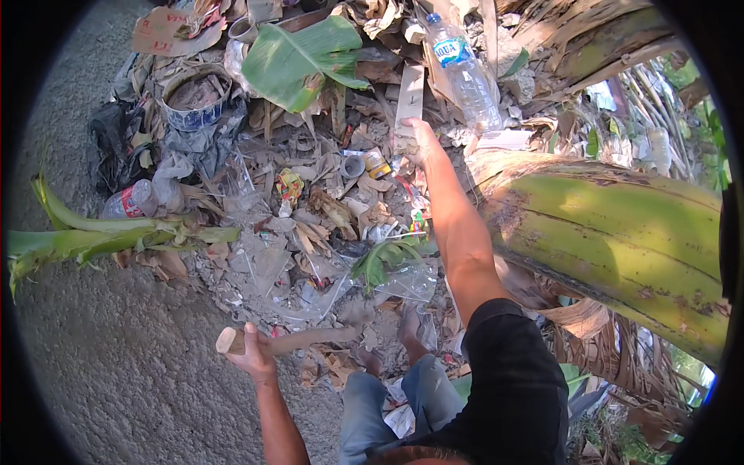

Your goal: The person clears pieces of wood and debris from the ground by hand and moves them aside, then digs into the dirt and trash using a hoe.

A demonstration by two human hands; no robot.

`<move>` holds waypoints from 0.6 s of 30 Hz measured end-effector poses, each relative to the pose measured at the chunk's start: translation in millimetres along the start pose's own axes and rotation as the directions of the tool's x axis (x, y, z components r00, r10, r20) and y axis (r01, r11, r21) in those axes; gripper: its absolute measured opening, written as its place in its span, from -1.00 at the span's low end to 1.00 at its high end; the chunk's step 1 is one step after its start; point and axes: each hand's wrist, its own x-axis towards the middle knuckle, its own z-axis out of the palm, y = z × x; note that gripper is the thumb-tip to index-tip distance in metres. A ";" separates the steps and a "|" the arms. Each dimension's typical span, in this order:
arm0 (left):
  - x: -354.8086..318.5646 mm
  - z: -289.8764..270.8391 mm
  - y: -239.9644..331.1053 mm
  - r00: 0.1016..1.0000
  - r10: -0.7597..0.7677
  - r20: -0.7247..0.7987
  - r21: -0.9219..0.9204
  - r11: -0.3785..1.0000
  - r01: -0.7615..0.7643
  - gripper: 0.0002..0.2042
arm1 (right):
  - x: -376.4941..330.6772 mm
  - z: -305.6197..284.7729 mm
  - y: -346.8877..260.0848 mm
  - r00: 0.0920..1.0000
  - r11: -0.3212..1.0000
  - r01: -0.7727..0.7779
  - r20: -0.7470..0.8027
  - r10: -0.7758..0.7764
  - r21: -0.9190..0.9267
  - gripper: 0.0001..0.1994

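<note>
My left hand (pixel 254 355) is closed round a thick wooden handle (pixel 310 339), close to its pale cut end. The handle's other end, near my feet, is blurred, so I cannot tell what it carries. Stretched far forward, my right hand (pixel 415 142) has its fingers round the lower end of a flat, pale strip (pixel 411 91), perhaps wood. Just right of that strip lies a clear plastic bottle (pixel 474 97) with a blue cap. Dry leaves and litter surround the right hand.
A thick green banana trunk (pixel 612 232) fills the right side. On the left are a cut green stalk (pixel 101 236), a crushed bottle (pixel 130 201) and a blue-white tub (pixel 197 116). A large green leaf (pixel 298 66) covers litter at the top. Rough grey ground (pixel 139 349) stretches lower left.
</note>
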 end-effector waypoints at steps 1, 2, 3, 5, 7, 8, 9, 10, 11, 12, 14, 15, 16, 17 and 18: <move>3.3 6.1 0.7 1.000 -0.024 -0.015 -0.011 1.000 0.024 -0.70 | 6.7 0.2 0.5 0.997 0.999 0.037 -0.071 -0.038 -0.009 -0.75; 7.0 9.2 2.5 0.999 0.018 0.047 0.005 1.000 -0.019 -0.70 | 13.2 -0.3 5.4 0.997 1.000 -0.015 -0.075 0.013 -0.026 -0.74; 10.7 13.0 3.1 0.999 0.027 0.039 0.020 0.999 -0.027 -0.70 | 19.3 -1.7 10.3 0.990 0.994 -0.097 -0.109 0.092 -0.041 -0.73; 17.3 18.3 1.8 0.998 -0.045 0.031 -0.008 0.999 0.045 -0.71 | 30.8 -5.2 19.4 0.989 0.995 -0.097 -0.108 0.096 -0.009 -0.72; 19.8 18.3 -1.2 0.999 -0.028 0.018 0.002 1.000 0.028 -0.72 | 36.5 -6.8 24.2 0.980 0.991 -0.130 -0.153 0.126 -0.016 -0.74; 19.0 15.4 -2.4 0.999 -0.005 0.054 0.013 1.000 0.005 -0.71 | 35.9 -6.4 25.0 0.979 0.991 -0.131 -0.160 0.129 -0.002 -0.73; 17.2 12.0 -3.9 0.996 0.019 0.089 0.016 1.000 -0.020 -0.71 | 31.9 -5.9 24.1 0.988 0.992 -0.130 -0.084 0.129 -0.006 -0.73; 13.9 6.9 -4.9 0.996 0.024 0.084 0.014 1.000 -0.025 -0.71 | 25.8 -3.6 23.1 0.991 0.995 -0.103 -0.092 0.101 -0.011 -0.72; 9.4 2.2 -5.8 0.999 0.021 0.044 0.015 1.000 -0.022 -0.70 | 18.2 0.1 21.4 0.995 0.998 -0.064 -0.075 0.063 -0.018 -0.72; 3.7 -4.4 -5.2 1.000 0.015 0.023 0.014 1.000 -0.015 -0.69 | 8.0 3.2 18.7 0.998 0.999 -0.039 -0.044 0.038 -0.020 -0.70; -4.1 -12.9 -2.8 0.999 0.035 0.034 0.013 0.999 -0.036 -0.69 | -14.3 8.3 13.1 1.000 1.000 0.003 -0.004 -0.002 0.021 -0.70; -6.3 -15.7 -0.4 0.997 0.054 0.064 0.021 0.998 -0.055 -0.68 | -25.9 8.3 11.8 0.998 0.997 0.049 -0.036 -0.047 0.061 -0.70; -8.0 -15.3 0.9 0.999 0.016 0.044 0.022 1.000 -0.017 -0.68 | -33.0 8.8 9.5 0.994 0.998 0.059 -0.094 -0.059 -0.001 -0.71; -7.7 -13.8 2.5 0.998 0.023 0.050 0.005 1.000 -0.023 -0.68 | -38.0 8.9 9.2 0.996 0.998 0.062 -0.057 -0.063 -0.007 -0.71; -7.4 -11.5 4.2 0.999 0.001 0.045 0.009 1.000 -0.001 -0.68 | -38.8 9.0 8.6 0.998 0.999 0.044 -0.039 -0.045 -0.019 -0.71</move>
